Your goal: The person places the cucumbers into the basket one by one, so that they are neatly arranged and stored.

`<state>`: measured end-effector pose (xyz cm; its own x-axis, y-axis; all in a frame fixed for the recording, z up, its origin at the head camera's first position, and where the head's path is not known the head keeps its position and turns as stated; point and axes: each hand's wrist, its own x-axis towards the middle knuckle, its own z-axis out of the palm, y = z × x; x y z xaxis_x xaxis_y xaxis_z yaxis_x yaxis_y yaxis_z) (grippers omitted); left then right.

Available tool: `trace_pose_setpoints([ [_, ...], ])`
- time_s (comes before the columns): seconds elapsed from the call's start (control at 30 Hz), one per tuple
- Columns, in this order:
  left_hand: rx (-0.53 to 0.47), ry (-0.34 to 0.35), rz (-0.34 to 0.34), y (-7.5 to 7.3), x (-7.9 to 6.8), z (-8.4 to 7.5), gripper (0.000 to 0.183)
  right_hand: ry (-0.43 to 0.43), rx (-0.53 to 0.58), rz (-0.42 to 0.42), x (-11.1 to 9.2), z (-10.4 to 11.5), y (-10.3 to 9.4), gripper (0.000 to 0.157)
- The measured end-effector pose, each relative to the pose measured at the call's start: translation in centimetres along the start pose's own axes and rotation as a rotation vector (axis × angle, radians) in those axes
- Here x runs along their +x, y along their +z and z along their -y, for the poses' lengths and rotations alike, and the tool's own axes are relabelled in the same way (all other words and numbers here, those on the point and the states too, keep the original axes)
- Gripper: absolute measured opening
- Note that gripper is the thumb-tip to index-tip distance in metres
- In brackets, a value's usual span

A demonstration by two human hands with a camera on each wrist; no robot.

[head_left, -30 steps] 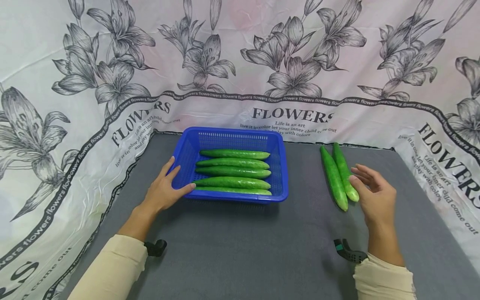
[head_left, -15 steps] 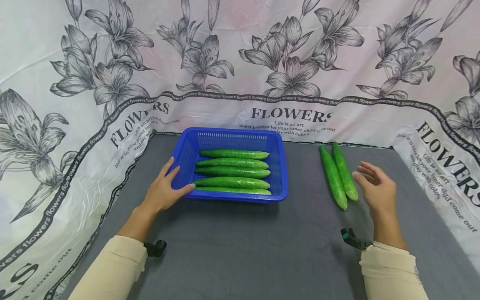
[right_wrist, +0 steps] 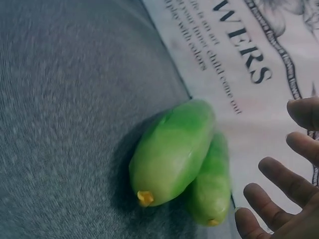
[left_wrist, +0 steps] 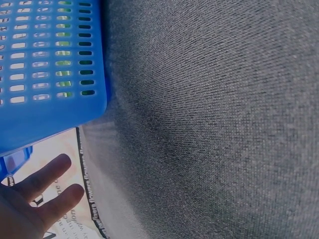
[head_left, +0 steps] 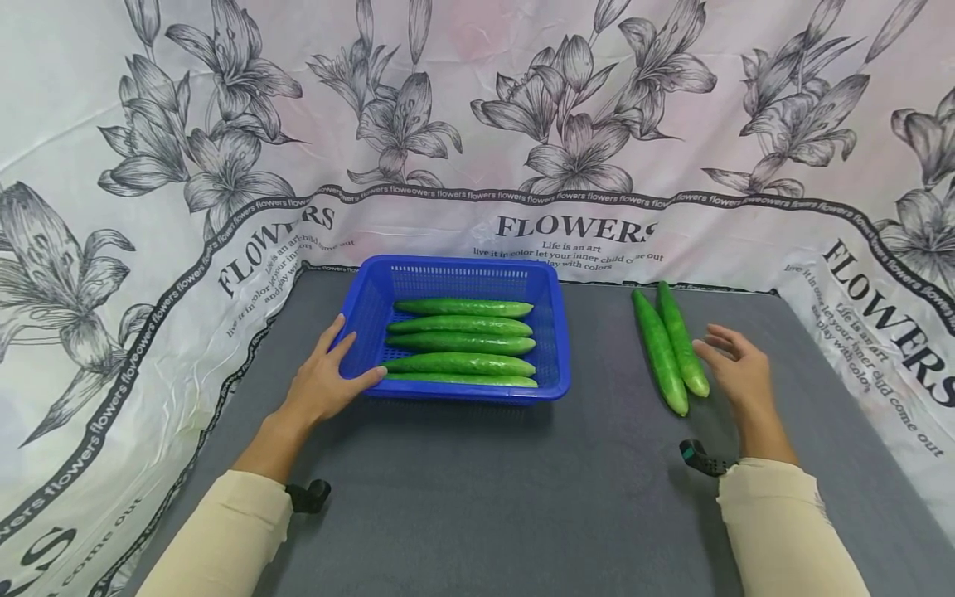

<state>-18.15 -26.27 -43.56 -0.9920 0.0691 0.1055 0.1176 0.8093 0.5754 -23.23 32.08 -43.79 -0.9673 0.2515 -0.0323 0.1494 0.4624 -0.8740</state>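
Observation:
A blue plastic basket [head_left: 563, 332] with slotted walls holds several green cucumbers [head_left: 462, 364], lying side by side across it. My left hand [head_left: 321, 383] rests at the basket's left front corner, fingers spread along the side and thumb on the front rim. In the left wrist view, two straight fingers [left_wrist: 62, 201] show below the basket wall [left_wrist: 50, 117]. To the right, one cucumber [head_left: 660, 352] and a second cucumber [head_left: 684, 340] lie close together on the table. My right hand [head_left: 742, 373] hovers just right of them, fingers loosely bent, holding nothing.
Dark grey cloth covers the table [head_left: 477, 497]. White fabric [head_left: 582, 224] printed with flowers and lettering hangs behind it and along both sides. A black wrist strap [head_left: 705, 458] sits at the right sleeve, another strap [head_left: 309, 496] at the left.
My right hand draws slightly away from the two loose cucumbers, then comes back left towards them. My left hand stays at the basket. The head view shifts a little.

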Motion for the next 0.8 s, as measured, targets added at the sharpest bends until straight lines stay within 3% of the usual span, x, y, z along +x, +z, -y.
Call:
trace_pose_setpoints([
  [0.23,0.01,-0.007,0.005,0.0,0.1,0.2,0.095,0.068,-0.057,0.041,2.1,-1.5,0.4,0.079],
  [0.4,0.016,-0.011,0.005,0.0,0.1,0.1,0.095,0.095,-0.066,0.087,2.8,-1.4,0.9,0.078],
  [0.8,0.014,-0.017,0.005,0.0,0.1,0.0,0.094,0.13,-0.088,0.103,4.4,-1.5,1.4,0.08],
])
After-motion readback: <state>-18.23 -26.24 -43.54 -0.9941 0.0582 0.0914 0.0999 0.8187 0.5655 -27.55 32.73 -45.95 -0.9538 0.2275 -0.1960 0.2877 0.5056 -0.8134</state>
